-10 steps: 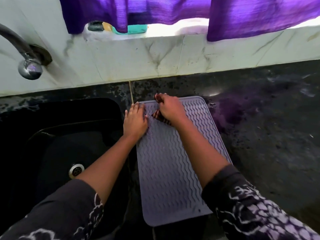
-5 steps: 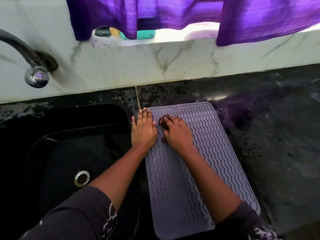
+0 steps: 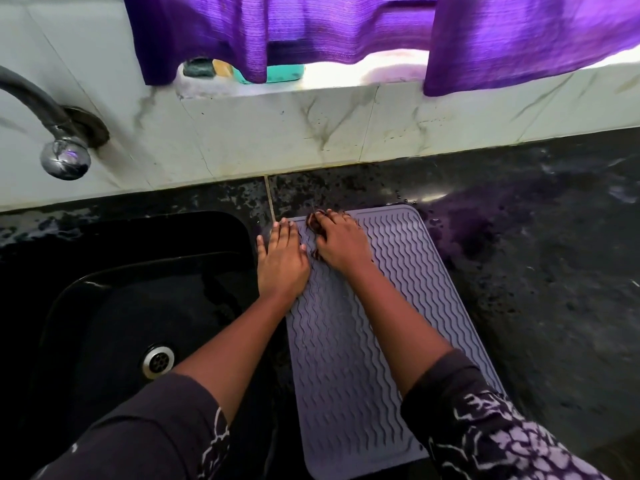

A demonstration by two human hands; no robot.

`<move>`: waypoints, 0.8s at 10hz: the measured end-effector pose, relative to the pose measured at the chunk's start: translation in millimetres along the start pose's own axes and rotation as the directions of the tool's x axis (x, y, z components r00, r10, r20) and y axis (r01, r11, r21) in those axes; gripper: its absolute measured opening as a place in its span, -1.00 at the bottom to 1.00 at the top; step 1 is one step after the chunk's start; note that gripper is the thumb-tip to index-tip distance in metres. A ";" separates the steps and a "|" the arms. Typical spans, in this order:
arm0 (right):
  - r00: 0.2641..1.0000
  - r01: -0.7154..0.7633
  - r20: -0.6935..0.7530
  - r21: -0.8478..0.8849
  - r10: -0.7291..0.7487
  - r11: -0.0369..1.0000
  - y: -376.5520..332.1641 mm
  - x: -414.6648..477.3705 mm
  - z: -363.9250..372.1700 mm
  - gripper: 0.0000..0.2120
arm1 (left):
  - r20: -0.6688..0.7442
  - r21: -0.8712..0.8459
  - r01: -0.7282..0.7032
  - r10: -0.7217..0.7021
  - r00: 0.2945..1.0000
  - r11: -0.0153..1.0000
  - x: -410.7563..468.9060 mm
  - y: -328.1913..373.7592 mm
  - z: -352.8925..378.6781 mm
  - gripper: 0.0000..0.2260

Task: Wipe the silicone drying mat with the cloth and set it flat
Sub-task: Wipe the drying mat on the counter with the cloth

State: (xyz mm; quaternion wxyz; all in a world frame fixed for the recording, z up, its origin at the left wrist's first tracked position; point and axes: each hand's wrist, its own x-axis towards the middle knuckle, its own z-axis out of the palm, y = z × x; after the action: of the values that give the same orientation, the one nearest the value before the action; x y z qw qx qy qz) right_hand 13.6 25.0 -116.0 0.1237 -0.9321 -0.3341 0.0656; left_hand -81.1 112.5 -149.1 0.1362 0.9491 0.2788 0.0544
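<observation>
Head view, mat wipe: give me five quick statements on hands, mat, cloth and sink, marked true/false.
1. The left hand lies flat, palm down, on the mat's left edge. True.
2. The right hand presses a dark cloth near the mat's far end. True.
3. The mat is rolled up inside the sink. False: it lies spread out on the dark counter, right of the sink.
4. The tap is running water into the sink. False: no water shows below the tap.
5. A purple curtain hangs above the counter. True.
</observation>
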 end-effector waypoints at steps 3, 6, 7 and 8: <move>0.998 0.017 -0.058 0.100 -0.011 0.995 10.6 -46.7 -2.2 -0.61 | 0.003 0.005 -0.011 0.011 1.000 1.000 -0.5 0.2 -1.3 -0.51; 0.992 -0.125 -0.024 -0.004 0.125 0.992 14.4 -18.1 -11.9 -0.51 | 0.001 0.008 0.000 0.000 1.000 1.000 -0.9 1.4 -1.7 -0.51; 0.993 -0.119 -0.028 -0.044 0.118 0.992 12.8 -29.8 -9.2 -0.59 | 0.003 0.005 0.003 -0.003 1.000 1.000 -0.2 1.5 -2.0 -0.51; 0.983 -0.142 -0.104 0.096 0.152 0.985 6.4 -25.7 -15.5 -0.70 | 0.005 0.001 -0.004 0.004 1.000 1.000 -1.0 0.9 -2.3 -0.51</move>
State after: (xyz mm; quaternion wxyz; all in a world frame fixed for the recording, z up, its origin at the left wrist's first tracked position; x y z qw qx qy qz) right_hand 1.0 0.8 -101.9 0.1778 -0.9500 -0.2538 0.0374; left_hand -81.9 111.8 -146.6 0.1361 0.9499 0.2764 0.0523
